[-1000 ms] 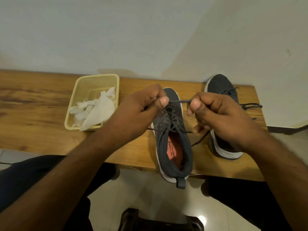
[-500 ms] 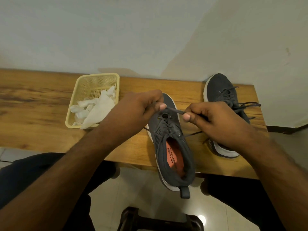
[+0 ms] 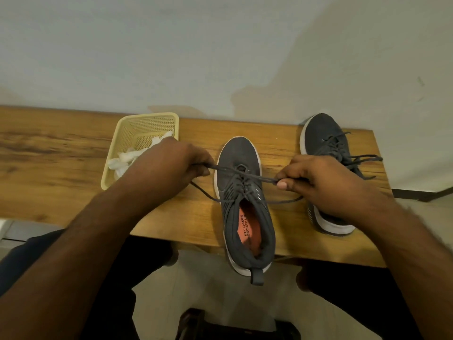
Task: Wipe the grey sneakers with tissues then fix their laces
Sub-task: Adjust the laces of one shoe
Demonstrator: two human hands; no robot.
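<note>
A grey sneaker [image 3: 239, 155] with an orange insole lies toe-away in the middle of the wooden bench [image 3: 49, 168], its heel hanging over the front edge. Its dark lace [image 3: 247, 176] is stretched sideways across the tongue. My left hand [image 3: 171, 163] pinches one lace end to the left of the shoe. On the shoe's right side my right hand [image 3: 313, 182] pinches the other end. The second grey sneaker [image 3: 323, 136] stands at the bench's right end, partly behind my right hand, its laces loose.
A pale yellow mesh basket [image 3: 137, 126] holding crumpled white tissues [image 3: 127, 158] sits left of the shoes, partly hidden by my left wrist. A wall runs right behind the bench. A dark stool [image 3: 235, 325] stands on the tiled floor between my knees.
My hands have moved apart, left hand leftward and right hand rightward, pulling the lace ends out sideways across the middle sneaker. The view has shifted slightly.
</note>
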